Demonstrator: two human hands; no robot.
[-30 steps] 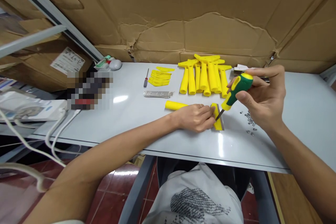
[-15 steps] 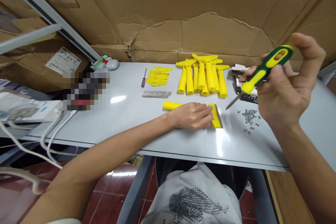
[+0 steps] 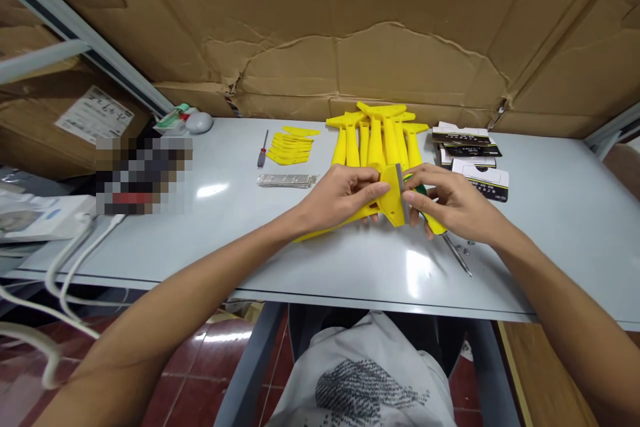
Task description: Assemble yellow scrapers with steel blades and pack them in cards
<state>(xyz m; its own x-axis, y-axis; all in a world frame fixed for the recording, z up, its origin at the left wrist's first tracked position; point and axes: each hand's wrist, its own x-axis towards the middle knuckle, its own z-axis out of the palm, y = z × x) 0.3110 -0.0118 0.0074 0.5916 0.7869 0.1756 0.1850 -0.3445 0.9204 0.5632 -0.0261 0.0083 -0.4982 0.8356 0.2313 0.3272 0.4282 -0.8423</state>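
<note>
My left hand [image 3: 345, 197] is closed round a yellow scraper [image 3: 392, 199], its head raised off the table and its handle slanting down to the left. A grey metal blade [image 3: 401, 190] runs along the head's right edge. Fingers of my right hand [image 3: 445, 203] touch that edge and also hold a green and yellow screwdriver [image 3: 434, 221], whose shaft points down to the right. Behind the hands lies a pile of yellow scraper handles [image 3: 385, 137]. A few small screws [image 3: 465, 250] show beside the screwdriver shaft; my right hand hides the others.
Flat yellow pieces [image 3: 291, 148], a small screwdriver [image 3: 263, 150] and a stack of metal blades [image 3: 285, 181] lie left of centre. Black and white packets [image 3: 483, 180] sit at the right. Cardboard [image 3: 285, 67] stands behind the table; white cables [image 3: 75, 267] hang at the left.
My left hand has lifted and turned the scraper. My right hand has come down and left to the scraper's blade edge, and the screwdriver in it now points down to the right.
</note>
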